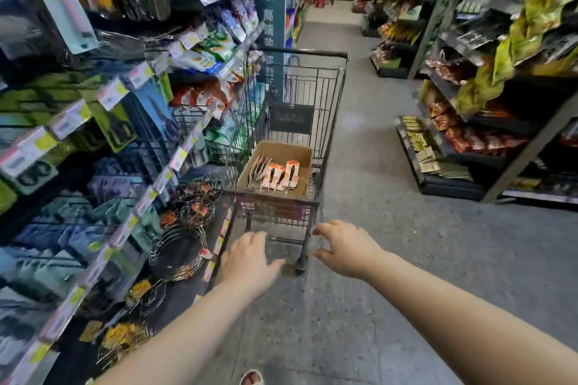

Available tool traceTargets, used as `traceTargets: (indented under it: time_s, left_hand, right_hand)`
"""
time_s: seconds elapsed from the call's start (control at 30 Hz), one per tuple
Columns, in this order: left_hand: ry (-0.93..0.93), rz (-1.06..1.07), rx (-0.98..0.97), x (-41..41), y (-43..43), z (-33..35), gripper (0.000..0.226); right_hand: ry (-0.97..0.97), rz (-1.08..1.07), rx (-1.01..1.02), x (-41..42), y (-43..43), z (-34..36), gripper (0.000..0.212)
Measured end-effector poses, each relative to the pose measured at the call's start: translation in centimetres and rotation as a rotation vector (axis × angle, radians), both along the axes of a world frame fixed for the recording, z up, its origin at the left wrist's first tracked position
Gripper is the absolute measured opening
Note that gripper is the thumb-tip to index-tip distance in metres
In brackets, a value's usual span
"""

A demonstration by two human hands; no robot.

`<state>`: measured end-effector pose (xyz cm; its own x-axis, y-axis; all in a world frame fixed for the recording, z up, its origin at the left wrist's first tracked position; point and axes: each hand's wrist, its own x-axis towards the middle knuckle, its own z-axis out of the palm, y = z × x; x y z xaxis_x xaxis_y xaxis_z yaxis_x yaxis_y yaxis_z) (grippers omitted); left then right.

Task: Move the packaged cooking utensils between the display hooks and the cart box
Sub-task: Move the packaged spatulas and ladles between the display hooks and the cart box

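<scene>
- Head view: both arms stretch toward the cart [328, 134]. The left grip [247, 259] and right grip [347, 250], both bare hands, hover low at its near end.
- Left grip: fingers apart and relaxed, holding nothing.
- Right grip: thumb and fingers parted, also empty. Its fingertips lie close to the cart's near right corner post, and I cannot tell whether they touch it.
- Step in hand, as I judge it: reaching for the cart, either to draw it nearer or to get at the box [281, 150] inside.
- To do it well:
  - Take the cart by its near rim rather than the low frame.
  - Pull it straight so it does not clip the shelf [162, 180] on its left.
  - Stop once the box is within easy reach.
  - Lift the packs by their card tops, a few at a time, so the hang holes are not torn for the hooks.
- Packs [280, 176]: they lie in the open cardboard box, which sits on the cart's basket floor toward the near end. They form a loose fan, some leaning on edge at the left and others lying flat.
- Look: narrow orange-and-white cards, each with a slim dark handle down the middle. The tool heads are too small to make out.
- Hooks: the goods left of the cart are blurred, so I cannot tell which hook suits the packs.
</scene>
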<state>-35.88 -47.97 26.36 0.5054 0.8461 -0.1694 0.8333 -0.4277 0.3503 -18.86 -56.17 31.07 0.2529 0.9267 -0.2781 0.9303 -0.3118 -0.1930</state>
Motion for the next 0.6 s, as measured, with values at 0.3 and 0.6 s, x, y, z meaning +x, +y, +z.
traceTargets:
  time_s: [0.3,0.6]
  left_hand:
    - [0.089,-0.055,-0.087,6.5,14.3,-1.8,0.064]
    - [0.148,-0.045,-0.159,14.6,24.4,-5.5,0.064]
  right_hand:
    - [0.049,-0.105,-0.091,5.9,11.4,-2.2,0.046]
    - [0.102,-0.102,-0.141,16.1,23.8,-6.5,0.045]
